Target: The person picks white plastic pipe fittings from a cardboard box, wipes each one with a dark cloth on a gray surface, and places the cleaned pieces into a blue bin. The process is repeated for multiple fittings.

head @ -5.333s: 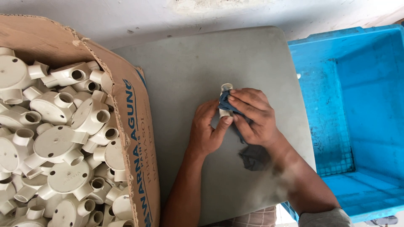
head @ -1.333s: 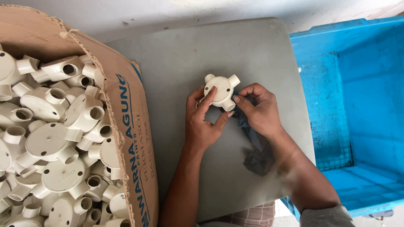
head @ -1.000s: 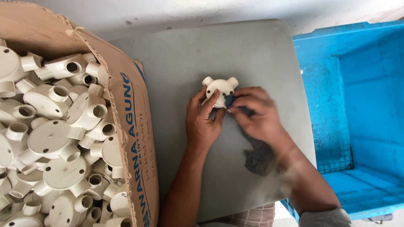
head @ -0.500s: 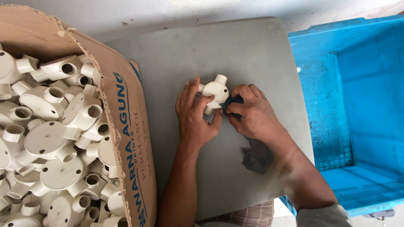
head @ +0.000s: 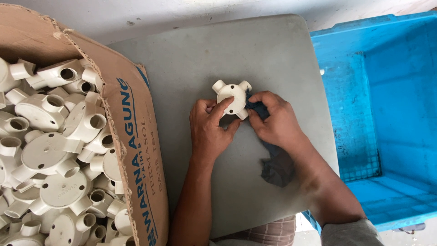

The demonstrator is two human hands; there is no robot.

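A cream round plastic junction box (head: 231,98) with short pipe sockets is held above the grey table (head: 191,64). My left hand (head: 210,125) grips it from the left, fingers across its flat face. My right hand (head: 273,119) presses a dark blue cloth (head: 275,164) against the box's right side. The cloth hangs down under my right wrist onto the table.
A large open cardboard carton (head: 132,136) at the left is filled with several cream junction boxes (head: 50,150). A blue plastic crate (head: 387,109) stands at the right of the table. Pale floor lies beyond the table's far edge.
The junction box has been turned in my hands while the cloth rubbed over it. Its flat round face now points up, and my right hand sits on its right side.
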